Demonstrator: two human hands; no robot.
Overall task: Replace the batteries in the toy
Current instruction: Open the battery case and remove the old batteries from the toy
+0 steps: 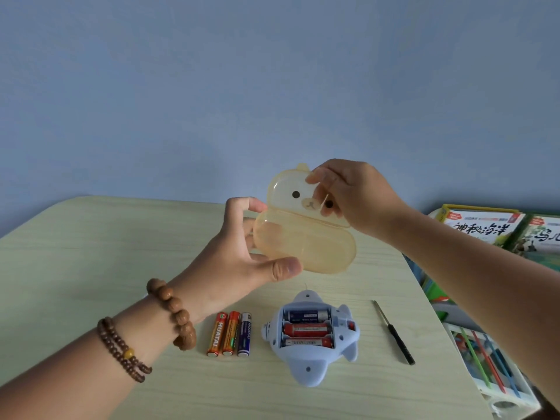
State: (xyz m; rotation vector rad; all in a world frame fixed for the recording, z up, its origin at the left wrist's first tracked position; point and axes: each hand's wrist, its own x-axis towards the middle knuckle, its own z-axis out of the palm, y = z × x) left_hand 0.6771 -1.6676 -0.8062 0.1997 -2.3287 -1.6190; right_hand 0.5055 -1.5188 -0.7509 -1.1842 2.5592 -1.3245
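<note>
Toy (307,374) with three batteries (306,330); bear case (303,247)

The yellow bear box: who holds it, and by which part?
Both hands. The left hand grips the bear box by its lower left side; the right hand pinches its top half, beside the eye.

Left hand (233,259) and right hand (348,195) holding translucent bear case (303,237) above table (91,253), open toy (312,338) with 3 batteries inside, 3 loose batteries (229,334), screwdriver (394,333)
</note>
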